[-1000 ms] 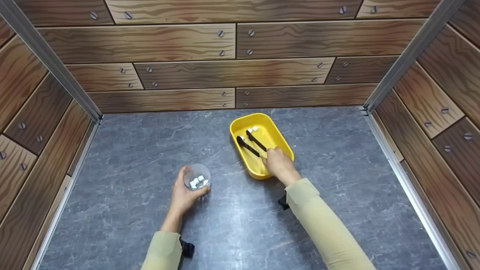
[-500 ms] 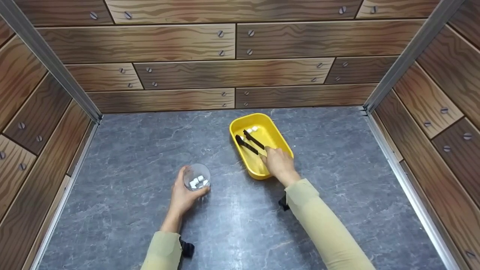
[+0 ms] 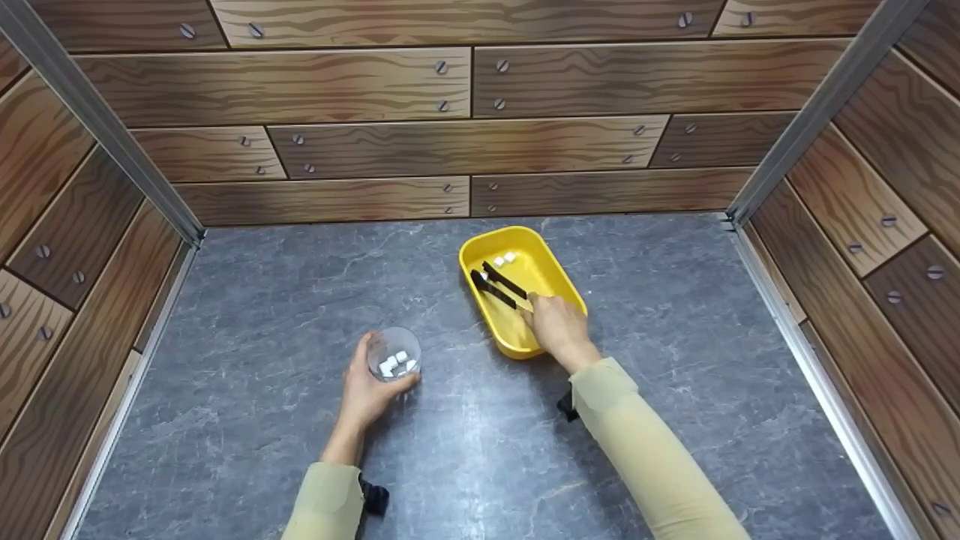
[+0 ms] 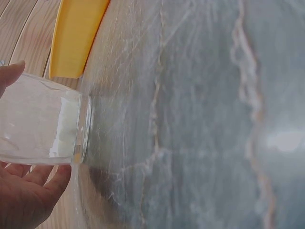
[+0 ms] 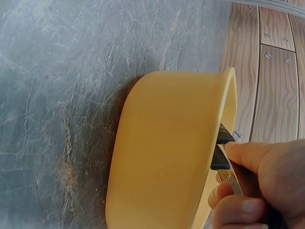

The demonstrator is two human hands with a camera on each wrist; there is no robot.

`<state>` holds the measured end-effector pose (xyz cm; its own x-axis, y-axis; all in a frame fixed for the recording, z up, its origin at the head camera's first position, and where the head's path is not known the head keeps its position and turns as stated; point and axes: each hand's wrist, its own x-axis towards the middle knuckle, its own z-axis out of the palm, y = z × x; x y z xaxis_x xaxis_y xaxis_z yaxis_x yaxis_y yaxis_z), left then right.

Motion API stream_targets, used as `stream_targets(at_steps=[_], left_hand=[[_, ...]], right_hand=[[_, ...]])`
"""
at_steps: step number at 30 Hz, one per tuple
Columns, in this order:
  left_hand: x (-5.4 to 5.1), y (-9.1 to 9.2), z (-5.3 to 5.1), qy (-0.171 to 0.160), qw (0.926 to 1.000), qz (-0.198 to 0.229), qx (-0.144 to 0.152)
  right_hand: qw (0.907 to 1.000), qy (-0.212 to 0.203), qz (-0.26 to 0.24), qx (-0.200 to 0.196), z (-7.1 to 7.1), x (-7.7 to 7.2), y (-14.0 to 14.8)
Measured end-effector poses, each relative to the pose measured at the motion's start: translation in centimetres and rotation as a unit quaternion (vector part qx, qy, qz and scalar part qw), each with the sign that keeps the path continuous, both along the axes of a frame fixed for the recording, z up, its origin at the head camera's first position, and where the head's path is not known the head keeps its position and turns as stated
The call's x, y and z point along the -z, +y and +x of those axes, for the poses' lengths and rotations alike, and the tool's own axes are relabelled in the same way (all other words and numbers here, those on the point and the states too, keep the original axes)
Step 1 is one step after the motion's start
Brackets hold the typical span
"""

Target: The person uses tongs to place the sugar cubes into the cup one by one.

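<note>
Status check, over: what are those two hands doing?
Left hand holds clear cup, white cubes inside. Right hand grips tongs angled into yellow tray. Nothing visibly blocking tongs.

Head view looks forward and down from above; close wrist views share the yellow tray (image 5: 162,148).

Free lane along the grey marbled surface (image 3: 465,427), between transparent round cup (image 3: 394,337) and yellow rounded-rectangular plastic tub (image 3: 540,270). Tub walled all round, wood-patterned wall (image 3: 375,146) close behind; right hand (image 3: 561,330) and black-tipped tongs (image 3: 505,280) obstruct inside.
</note>
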<state>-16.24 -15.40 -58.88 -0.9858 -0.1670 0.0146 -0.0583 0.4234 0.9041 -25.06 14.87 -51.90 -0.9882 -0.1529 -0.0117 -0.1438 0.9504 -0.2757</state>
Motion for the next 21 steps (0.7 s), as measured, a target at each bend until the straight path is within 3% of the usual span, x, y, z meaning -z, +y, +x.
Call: stream_targets(at_steps=[21], left_hand=[[-0.07,-0.04,0.00,0.000,1.0000,-0.006,-0.002]], right_hand=[[0.9992,0.033,0.005,-0.024,0.28,0.14,0.26]])
